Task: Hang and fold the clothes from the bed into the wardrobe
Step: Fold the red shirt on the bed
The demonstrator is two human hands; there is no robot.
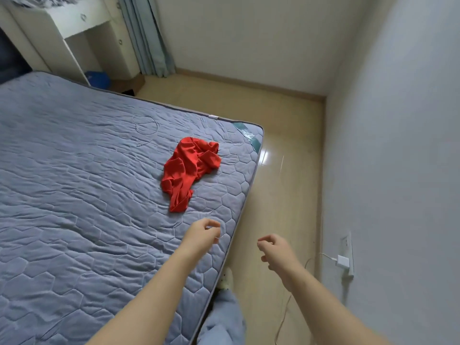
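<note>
**While one red garment (190, 170) waits, both hands are empty**

The left hand (202, 234) and the right hand (273, 250) hover loosely curled, holding nothing. Crumpled and untouched, the garment lies on the bed (74, 195) just beyond the left hand. It seems the last piece; no wardrobe shows.

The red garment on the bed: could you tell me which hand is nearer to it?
Left. The left hand is over the bed, just short of the red garment; the right hand is past the bed's edge, over the floor, farther off.
</note>
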